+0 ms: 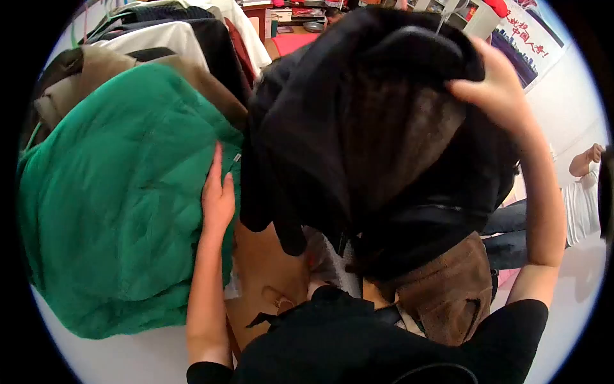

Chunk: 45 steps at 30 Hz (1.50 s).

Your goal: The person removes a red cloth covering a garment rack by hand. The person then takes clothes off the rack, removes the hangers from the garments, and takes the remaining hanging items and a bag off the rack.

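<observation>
As the black coat [294, 141] looks soft but heavy, its two-o'clock edge [462, 57], pinched by the right hand [495, 86], seems surest, the left hand [218, 197] spread against the green jacket [121, 205].

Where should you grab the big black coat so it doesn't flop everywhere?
Probably the top edge of the black coat, coming from the right, where the right hand holds it. The soft cloth drapes downward from there, so its weight should hang below.
</observation>
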{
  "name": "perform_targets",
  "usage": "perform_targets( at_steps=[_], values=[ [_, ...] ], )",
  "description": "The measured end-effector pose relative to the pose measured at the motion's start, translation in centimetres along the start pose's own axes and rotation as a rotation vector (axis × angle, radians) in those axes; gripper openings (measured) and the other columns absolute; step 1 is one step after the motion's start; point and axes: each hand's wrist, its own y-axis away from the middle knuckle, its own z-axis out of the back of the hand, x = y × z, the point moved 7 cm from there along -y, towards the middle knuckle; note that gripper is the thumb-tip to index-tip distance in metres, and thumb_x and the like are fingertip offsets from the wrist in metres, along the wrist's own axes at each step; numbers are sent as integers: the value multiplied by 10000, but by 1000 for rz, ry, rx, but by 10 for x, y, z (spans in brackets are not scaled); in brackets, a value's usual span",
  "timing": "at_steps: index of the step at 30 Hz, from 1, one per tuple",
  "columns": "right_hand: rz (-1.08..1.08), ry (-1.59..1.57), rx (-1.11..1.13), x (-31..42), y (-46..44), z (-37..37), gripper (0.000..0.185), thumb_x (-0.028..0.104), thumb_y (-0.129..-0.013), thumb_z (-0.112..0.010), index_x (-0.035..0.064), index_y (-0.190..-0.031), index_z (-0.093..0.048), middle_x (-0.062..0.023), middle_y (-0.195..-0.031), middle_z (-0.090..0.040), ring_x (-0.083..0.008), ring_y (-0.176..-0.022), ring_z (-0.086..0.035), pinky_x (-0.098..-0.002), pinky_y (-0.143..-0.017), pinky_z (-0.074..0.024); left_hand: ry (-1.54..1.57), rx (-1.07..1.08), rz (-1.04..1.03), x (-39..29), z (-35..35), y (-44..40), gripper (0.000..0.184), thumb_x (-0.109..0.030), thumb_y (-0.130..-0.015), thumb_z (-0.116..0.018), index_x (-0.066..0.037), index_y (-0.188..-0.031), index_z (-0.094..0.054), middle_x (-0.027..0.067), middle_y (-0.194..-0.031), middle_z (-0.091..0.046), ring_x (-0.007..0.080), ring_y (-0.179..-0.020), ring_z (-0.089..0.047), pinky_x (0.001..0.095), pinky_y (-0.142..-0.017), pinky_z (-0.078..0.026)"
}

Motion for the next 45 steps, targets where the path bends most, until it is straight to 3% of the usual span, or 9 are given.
perform_targets(
  at_steps=[3, 8, 14, 20, 26, 31, 37, 43, 45],
  values=[
    [-147, -102, 93, -68, -19, 9, 592, 174, -780, -762, -37, -1310, -600, -97, -1115, -705, -183, -1031, -653, -309, -971, -505, -52, -21, 49, -8, 1, 2, 684, 67, -967, -428, -72, -1626, -307, 176, -1657, -356, 347, -1531, -336, 397, -1243, -263],
    [-325, -70, -23, -216, -25, -29, 633, 361, -706, -786, -10, -1209, -688, -176, -1094, -751, -254, -1019, -707, -352, -968, -506, -33, -14, 68, -6, 1, 4, 697, 110, -975, -409, -66, -1638, -283, 158, -1675, -329, 299, -1542, -333, 412, -1234, -284],
    [-480, 26, -47, -374, 26, -152, 533, 284, -704, -766, -22, -1135, -698, -233, -1033, -749, -360, -977, -726, -429, -884, -544, 81, 26, 184, 12, 2, -1, 711, 115, -945, -485, -26, -1619, -306, 176, -1655, -362, 307, -1524, -367, 431, -1231, -300],
    [-674, 396, 204, -467, 111, -317, 744, 294, -795, -831, -33, -1397, -541, -278, -1307, -651, -423, -1254, -609, -471, -1072, -481, 121, 163, 204, 34, 7, -16, 704, 100, -923, -526, -24, -1597, -361, 169, -1628, -414, 294, -1490, -427, 417, -1211, -339],
    [-231, -237, 283, -233, -16, -427, 471, 212, -868, -780, 12, -1276, -656, -217, -1242, -684, -382, -1181, -641, -459, -1014, -510, 146, 534, 173, 21, 20, -11, 589, -46, -986, -581, -58, -1560, -449, 121, -1629, -428, 259, -1512, -390, 390, -1251, -274],
    [325, -452, 16, 66, -131, -322, 237, 92, -958, -672, 19, -1183, -695, -151, -1167, -708, -317, -1094, -676, -409, -948, -527, 214, 673, -72, -54, 77, -12, 510, -56, -1015, -569, -41, -1519, -492, 164, -1617, -421, 337, -1460, -442, 423, -1190, -365],
    [750, -858, -67, 266, -145, -164, 422, 36, -854, -746, 32, -1268, -662, -152, -1227, -657, -338, -1109, -646, -411, -954, -528, -211, -7, -270, -173, 206, 14, 413, 95, -863, -605, 9, -1255, -703, 169, -1257, -722, 304, -1066, -721, 379, -905, -562],
    [929, -739, -108, 381, -142, -124, 513, 163, -900, -752, 12, -1359, -580, -183, -1175, -628, -383, -1078, -633, -414, -900, -532, -673, -604, -412, -205, 267, 55, 355, 134, -814, -626, 14, -1131, -734, 149, -1126, -738, 332, -1015, -707, 403, -903, -551],
    [865, -600, 99, 401, -147, -136, 502, 171, -910, -737, -1, -1351, -571, -182, -1168, -624, -395, -1041, -645, -445, -869, -533, -871, -712, -381, -206, 275, 58, 354, 124, -815, -646, -5, -1130, -741, 133, -1166, -729, 324, -1071, -684, 398, -933, -535]
  ],
)
